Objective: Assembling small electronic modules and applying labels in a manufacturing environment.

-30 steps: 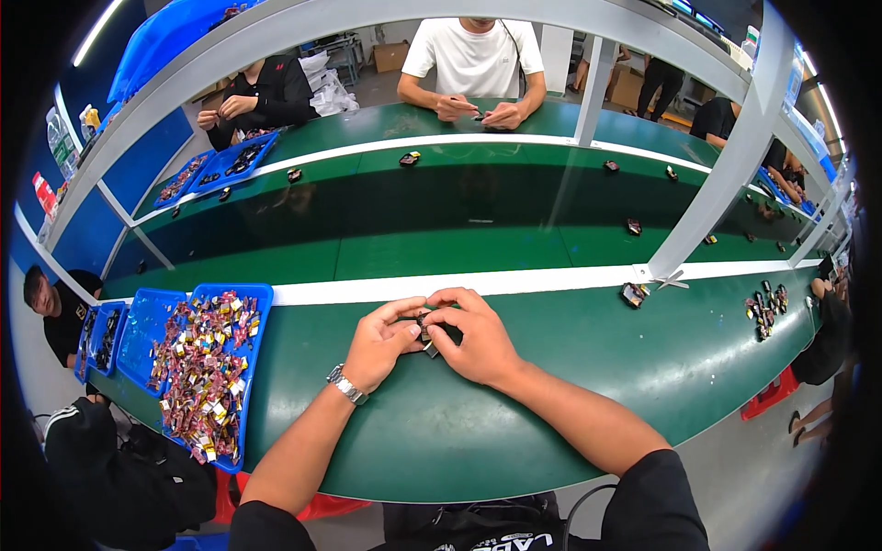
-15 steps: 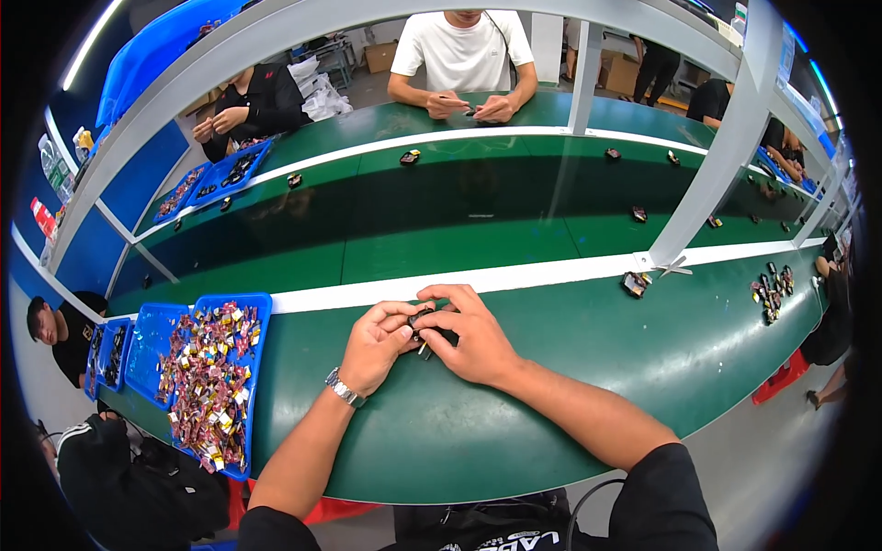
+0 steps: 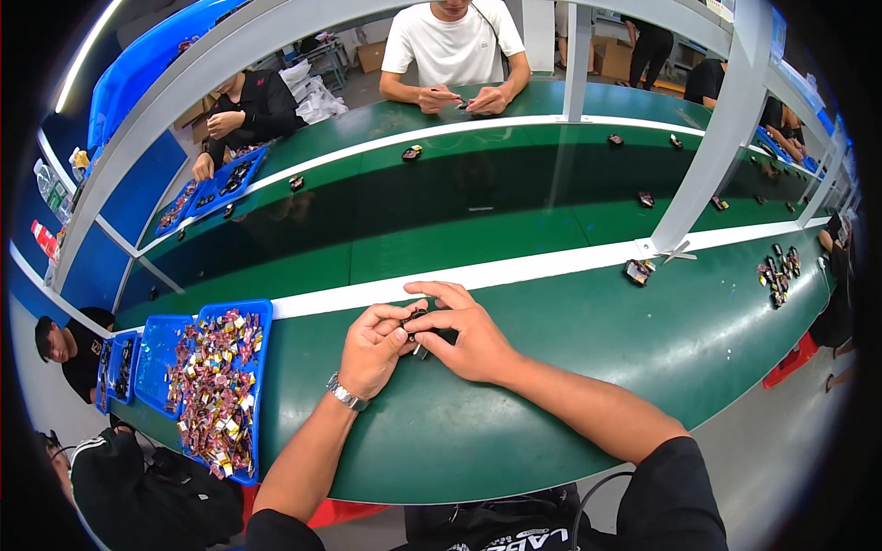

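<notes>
Over the green tabletop, my left hand (image 3: 369,354) pinches a small black part (image 3: 415,320) between thumb and fingers; a metal watch is on that wrist. My right hand (image 3: 470,342) meets it from the other side, its bent fingers and thumb closed on the same part. A thin light-coloured piece sticks out below the fingers. Most of the part is covered by my fingers, so its exact kind cannot be made out.
Left of my hands, a blue tray (image 3: 265,358) holds a heap of small reddish, yellow and white pieces. A small assembly (image 3: 638,272) lies by the grey post (image 3: 712,156). More assemblies (image 3: 779,274) are clustered at far right. Spaced units ride the sunken green belt (image 3: 441,248); co-workers sit around.
My hands stay together on the black part, shifting only slightly. The co-worker at the far left has lowered a hand to the blue tray there. Units on the belt have moved a little right.
</notes>
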Demonstrator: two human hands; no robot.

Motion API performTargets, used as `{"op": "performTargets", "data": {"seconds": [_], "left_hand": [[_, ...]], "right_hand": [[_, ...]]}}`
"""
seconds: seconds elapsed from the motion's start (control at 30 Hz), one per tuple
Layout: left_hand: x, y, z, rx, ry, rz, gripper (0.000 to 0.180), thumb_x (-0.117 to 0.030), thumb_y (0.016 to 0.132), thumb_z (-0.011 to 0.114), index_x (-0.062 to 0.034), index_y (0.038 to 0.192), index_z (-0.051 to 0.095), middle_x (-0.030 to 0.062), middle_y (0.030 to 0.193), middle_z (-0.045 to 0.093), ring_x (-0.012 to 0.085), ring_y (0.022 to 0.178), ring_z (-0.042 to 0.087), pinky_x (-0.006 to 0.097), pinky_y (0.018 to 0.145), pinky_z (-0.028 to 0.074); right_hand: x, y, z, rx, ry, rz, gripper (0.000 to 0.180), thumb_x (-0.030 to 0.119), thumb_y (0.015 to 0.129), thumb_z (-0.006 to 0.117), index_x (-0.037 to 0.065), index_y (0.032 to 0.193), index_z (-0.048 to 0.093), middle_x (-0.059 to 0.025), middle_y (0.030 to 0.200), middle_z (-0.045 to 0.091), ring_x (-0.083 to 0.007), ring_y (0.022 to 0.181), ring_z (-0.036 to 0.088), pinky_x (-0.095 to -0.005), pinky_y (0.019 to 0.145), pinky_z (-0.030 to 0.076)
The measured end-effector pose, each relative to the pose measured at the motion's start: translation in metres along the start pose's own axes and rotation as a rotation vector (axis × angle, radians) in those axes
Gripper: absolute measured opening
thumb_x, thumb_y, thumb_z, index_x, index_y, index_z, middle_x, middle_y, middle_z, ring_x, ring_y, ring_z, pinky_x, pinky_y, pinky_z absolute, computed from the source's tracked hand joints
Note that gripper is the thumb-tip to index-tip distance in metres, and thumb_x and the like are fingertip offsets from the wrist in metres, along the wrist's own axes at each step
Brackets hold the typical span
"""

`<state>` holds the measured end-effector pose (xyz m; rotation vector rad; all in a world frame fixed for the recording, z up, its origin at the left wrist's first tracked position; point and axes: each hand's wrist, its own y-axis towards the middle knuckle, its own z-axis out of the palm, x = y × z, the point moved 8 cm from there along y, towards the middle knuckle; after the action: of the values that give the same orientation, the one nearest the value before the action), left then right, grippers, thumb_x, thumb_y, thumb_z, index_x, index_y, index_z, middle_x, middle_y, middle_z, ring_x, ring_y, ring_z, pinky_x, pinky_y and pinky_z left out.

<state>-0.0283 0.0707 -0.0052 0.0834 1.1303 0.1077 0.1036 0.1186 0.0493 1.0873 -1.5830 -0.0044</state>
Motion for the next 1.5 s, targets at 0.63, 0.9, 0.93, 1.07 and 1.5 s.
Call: {"op": "performTargets", "data": {"seconds": [0.63, 0.9, 0.93, 1.07, 1.5], "left_hand": [[0.0, 0.003, -0.003, -0.039, 0.011, -0.042, 0.023, -0.002, 0.095, 0.058, -0.0016, 0.117, 0.051, 0.0187, 0.131, 0.057, 0.0239, 0.113, 0.062, 0.038, 0.092, 0.056], [0.001, 0.003, -0.005, -0.035, 0.009, -0.044, 0.025, -0.002, 0.095, 0.058, -0.0014, 0.119, 0.05, 0.0181, 0.131, 0.058, 0.0233, 0.114, 0.062, 0.038, 0.091, 0.056], [0.001, 0.003, -0.004, -0.034, 0.009, -0.044, 0.025, -0.002, 0.095, 0.058, -0.0014, 0.119, 0.05, 0.0181, 0.131, 0.058, 0.0233, 0.114, 0.062, 0.038, 0.091, 0.056], [0.0, 0.003, -0.002, -0.042, 0.017, -0.036, 0.025, -0.002, 0.095, 0.058, -0.001, 0.12, 0.052, 0.0167, 0.13, 0.059, 0.0195, 0.111, 0.063, 0.032, 0.089, 0.056], [0.001, 0.002, -0.001, -0.04, 0.108, -0.055, 0.026, -0.001, 0.096, 0.055, -0.0006, 0.121, 0.052, 0.0163, 0.131, 0.058, 0.0177, 0.111, 0.062, 0.029, 0.089, 0.056]], "right_hand": [[-0.006, -0.001, -0.004, -0.041, -0.052, 0.017, 0.01, 0.01, 0.083, 0.069, 0.008, 0.093, 0.072, -0.0057, 0.121, 0.059, -0.0266, 0.113, 0.054, -0.0376, 0.094, 0.048], [-0.006, -0.002, -0.003, -0.06, -0.052, 0.06, 0.014, 0.005, 0.081, 0.07, 0.007, 0.095, 0.073, -0.0077, 0.12, 0.062, -0.0256, 0.114, 0.057, -0.0371, 0.095, 0.049], [-0.007, -0.002, -0.003, -0.061, -0.052, 0.06, 0.014, 0.005, 0.081, 0.07, 0.007, 0.095, 0.073, -0.0077, 0.12, 0.062, -0.0256, 0.114, 0.057, -0.0371, 0.095, 0.049], [-0.004, -0.002, -0.004, -0.065, -0.071, 0.044, 0.012, 0.007, 0.083, 0.069, 0.007, 0.095, 0.072, -0.0075, 0.121, 0.061, -0.0268, 0.113, 0.056, -0.0377, 0.096, 0.048], [-0.021, 0.0, 0.0, 0.026, 0.144, 0.143, 0.01, 0.008, 0.086, 0.069, 0.006, 0.095, 0.072, -0.0094, 0.126, 0.059, -0.0244, 0.116, 0.056, -0.0364, 0.098, 0.046]]}}
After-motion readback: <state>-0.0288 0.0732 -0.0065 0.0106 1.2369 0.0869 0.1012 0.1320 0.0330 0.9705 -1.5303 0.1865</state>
